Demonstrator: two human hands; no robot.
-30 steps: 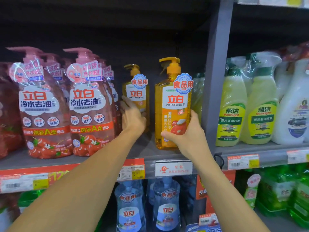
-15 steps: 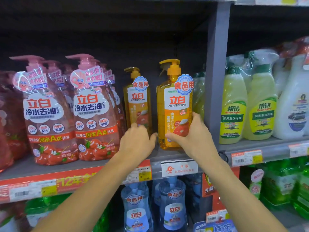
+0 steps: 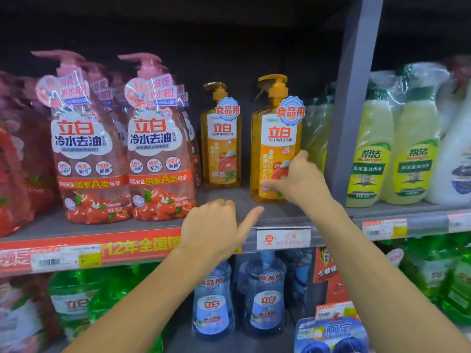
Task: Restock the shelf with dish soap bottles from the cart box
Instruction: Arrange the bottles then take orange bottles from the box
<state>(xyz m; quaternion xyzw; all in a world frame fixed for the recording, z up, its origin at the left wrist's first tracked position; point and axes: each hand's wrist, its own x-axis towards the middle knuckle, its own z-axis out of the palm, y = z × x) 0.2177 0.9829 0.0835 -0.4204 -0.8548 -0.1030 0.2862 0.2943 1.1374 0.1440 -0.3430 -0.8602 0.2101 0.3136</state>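
Right hand holds the front orange bottle low on its body, thumb across the label and fingers curled round the far side; the bottle stands upright on the shelf, set back from the front lip and close to the grey upright. Left hand hangs over the shelf edge with fingers loosely curled, thumb out to the right, gripping nothing. A second orange bottle stands further back and to the left, apart from the first, with bare shelf between and in front of them. Two rows of pink bottles fill the shelf to the left; green spray bottles occupy the next bay beyond the upright; blue bottles stand on the shelf below. The cart and its box are out of view. Step in hand, as judged: final seating and facing of a bottle just placed, label already square to the aisle. The next move would call for loosening the right-hand grip without tipping the tall, narrow bottle, then turning back to the box for another; the open floor beside and ahead of the two orange bottles is the likely place for further stock.
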